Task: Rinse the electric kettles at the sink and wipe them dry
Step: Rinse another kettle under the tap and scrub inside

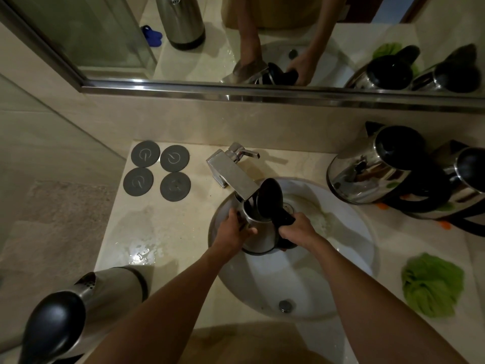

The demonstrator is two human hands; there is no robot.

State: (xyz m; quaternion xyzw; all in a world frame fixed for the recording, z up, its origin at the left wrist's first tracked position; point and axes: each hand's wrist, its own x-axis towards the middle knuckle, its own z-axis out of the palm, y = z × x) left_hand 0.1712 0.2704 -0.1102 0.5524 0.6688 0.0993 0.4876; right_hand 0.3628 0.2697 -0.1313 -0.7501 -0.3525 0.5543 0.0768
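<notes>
A steel electric kettle (258, 233) with its black lid (269, 199) flipped open is held over the white sink (349, 245), its mouth under the square faucet spout (231, 177). My left hand (233, 228) holds the kettle's steel body on its left side. My right hand (298, 229) grips the black handle. Two more steel kettles (378, 166) (464, 185) stand on the counter at the right. Another kettle (84, 308) stands at the near left. A green cloth (433, 285) lies right of the sink.
Four grey round kettle bases (160, 170) lie on the counter at the back left. A wet patch (143, 254) spreads on the counter left of the sink. A mirror (262, 35) runs along the wall behind the faucet.
</notes>
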